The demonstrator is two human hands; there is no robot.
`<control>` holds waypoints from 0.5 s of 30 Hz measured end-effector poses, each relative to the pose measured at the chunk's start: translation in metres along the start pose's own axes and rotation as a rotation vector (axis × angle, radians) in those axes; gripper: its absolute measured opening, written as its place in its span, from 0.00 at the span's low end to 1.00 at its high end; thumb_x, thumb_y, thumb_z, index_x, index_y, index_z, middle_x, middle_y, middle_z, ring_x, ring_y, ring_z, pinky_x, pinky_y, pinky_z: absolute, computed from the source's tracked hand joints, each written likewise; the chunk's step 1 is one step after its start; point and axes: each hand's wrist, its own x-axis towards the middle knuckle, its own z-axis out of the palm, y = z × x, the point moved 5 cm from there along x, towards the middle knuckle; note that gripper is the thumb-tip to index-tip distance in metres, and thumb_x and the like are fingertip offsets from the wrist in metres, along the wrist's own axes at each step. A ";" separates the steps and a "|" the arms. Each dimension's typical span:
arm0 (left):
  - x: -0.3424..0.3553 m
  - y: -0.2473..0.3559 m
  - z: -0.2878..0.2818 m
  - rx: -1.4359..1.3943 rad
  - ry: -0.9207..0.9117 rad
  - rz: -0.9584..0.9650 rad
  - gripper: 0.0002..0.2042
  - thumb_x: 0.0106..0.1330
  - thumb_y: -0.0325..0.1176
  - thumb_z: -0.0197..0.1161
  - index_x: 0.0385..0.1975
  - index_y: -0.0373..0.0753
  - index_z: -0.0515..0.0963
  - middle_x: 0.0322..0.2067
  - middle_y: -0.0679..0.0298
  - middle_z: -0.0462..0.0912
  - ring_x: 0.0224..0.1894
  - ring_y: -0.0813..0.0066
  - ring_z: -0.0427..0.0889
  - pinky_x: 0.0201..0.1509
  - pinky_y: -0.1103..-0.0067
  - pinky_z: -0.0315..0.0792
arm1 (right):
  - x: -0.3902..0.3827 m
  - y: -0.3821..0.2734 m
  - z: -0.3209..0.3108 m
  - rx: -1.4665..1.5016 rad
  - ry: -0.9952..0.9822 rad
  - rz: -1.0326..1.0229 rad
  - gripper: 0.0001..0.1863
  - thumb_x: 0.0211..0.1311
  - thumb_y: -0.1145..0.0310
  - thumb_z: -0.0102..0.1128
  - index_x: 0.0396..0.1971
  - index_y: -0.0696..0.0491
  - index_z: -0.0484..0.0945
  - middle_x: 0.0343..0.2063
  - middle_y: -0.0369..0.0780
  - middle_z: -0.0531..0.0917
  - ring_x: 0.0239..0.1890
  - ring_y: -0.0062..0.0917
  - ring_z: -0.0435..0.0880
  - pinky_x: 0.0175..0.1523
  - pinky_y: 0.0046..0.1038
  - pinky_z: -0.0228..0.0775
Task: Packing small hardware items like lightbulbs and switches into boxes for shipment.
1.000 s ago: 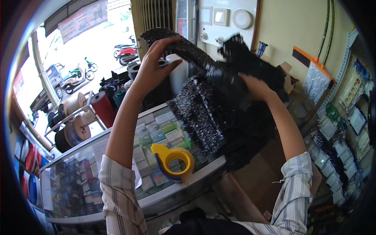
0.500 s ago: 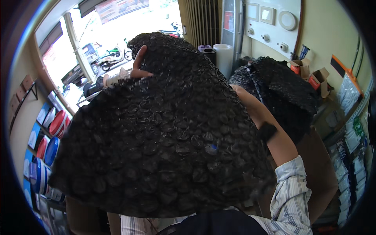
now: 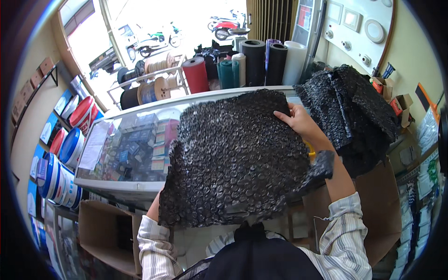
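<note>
A wide sheet of black bubble wrap [image 3: 233,163] is spread in front of me, over the near side of a glass-topped counter [image 3: 140,184]. My right hand [image 3: 301,120] grips its upper right edge, thumb on top and the other fingers behind. A loose strip hangs off the sheet's lower right, against my right forearm. My left forearm [image 3: 154,207] reaches behind the sheet's left edge, and the bubble wrap hides that hand. Part of a yellow ring-shaped thing [image 3: 309,148] peeks out beside the sheet's right edge.
A heap of black bubble wrap [image 3: 350,112] lies at the counter's right end. Rolls of sheeting, among them a red roll [image 3: 196,74], stand beyond the counter. An open cardboard box [image 3: 105,233] is at lower left, paint buckets [image 3: 60,177] at left.
The bubble wrap has come down from in front of my view, uncovering the counter and rolls. My left hand, seen at the sheet's far edge before, is now behind it.
</note>
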 end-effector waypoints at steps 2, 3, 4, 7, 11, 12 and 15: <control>-0.010 -0.010 0.000 0.042 -0.114 -0.020 0.26 0.46 0.26 0.61 0.51 0.37 0.70 0.61 0.52 0.59 0.64 0.51 0.54 0.69 0.64 0.44 | -0.006 -0.005 0.008 -0.195 0.012 -0.132 0.18 0.57 0.67 0.62 0.43 0.63 0.75 0.35 0.41 0.83 0.30 0.22 0.81 0.37 0.24 0.73; -0.011 -0.014 -0.002 0.077 -0.172 -0.020 0.27 0.46 0.26 0.61 0.52 0.37 0.70 0.61 0.51 0.59 0.65 0.51 0.53 0.69 0.64 0.43 | -0.012 -0.014 0.013 -0.381 0.040 -0.303 0.19 0.56 0.67 0.63 0.43 0.64 0.75 0.35 0.42 0.83 0.30 0.24 0.81 0.38 0.26 0.72; -0.011 -0.019 -0.004 0.125 -0.232 -0.021 0.28 0.46 0.27 0.61 0.53 0.37 0.69 0.62 0.51 0.58 0.65 0.50 0.52 0.70 0.64 0.42 | -0.017 -0.019 0.016 -0.560 0.077 -0.379 0.22 0.54 0.64 0.64 0.44 0.65 0.74 0.34 0.48 0.83 0.31 0.35 0.83 0.41 0.31 0.72; -0.001 -0.043 -0.013 0.450 -0.494 -0.144 0.36 0.54 0.31 0.61 0.64 0.35 0.54 0.65 0.50 0.51 0.70 0.53 0.42 0.71 0.64 0.39 | -0.026 -0.027 0.028 -0.757 0.067 -0.428 0.22 0.54 0.62 0.64 0.42 0.64 0.75 0.32 0.53 0.81 0.34 0.44 0.81 0.40 0.33 0.72; 0.015 -0.072 -0.038 0.645 -0.589 -0.365 0.35 0.55 0.34 0.61 0.64 0.38 0.55 0.66 0.55 0.50 0.70 0.57 0.43 0.70 0.58 0.38 | -0.013 -0.023 0.045 -0.952 0.026 -0.383 0.19 0.54 0.63 0.63 0.37 0.65 0.74 0.30 0.55 0.80 0.36 0.47 0.79 0.40 0.38 0.71; 0.018 -0.077 -0.048 0.621 -0.576 -0.391 0.35 0.57 0.38 0.62 0.64 0.40 0.55 0.66 0.56 0.52 0.70 0.59 0.44 0.70 0.59 0.38 | -0.005 -0.021 0.048 -0.992 0.073 -0.397 0.18 0.54 0.63 0.63 0.35 0.65 0.74 0.28 0.55 0.80 0.35 0.47 0.79 0.39 0.39 0.71; 0.017 -0.086 -0.078 0.494 -0.572 -0.381 0.34 0.56 0.47 0.64 0.62 0.48 0.61 0.66 0.59 0.53 0.69 0.59 0.46 0.70 0.60 0.42 | 0.024 -0.012 0.052 -1.047 0.154 -0.360 0.17 0.54 0.64 0.63 0.32 0.64 0.73 0.26 0.55 0.80 0.34 0.48 0.79 0.39 0.40 0.72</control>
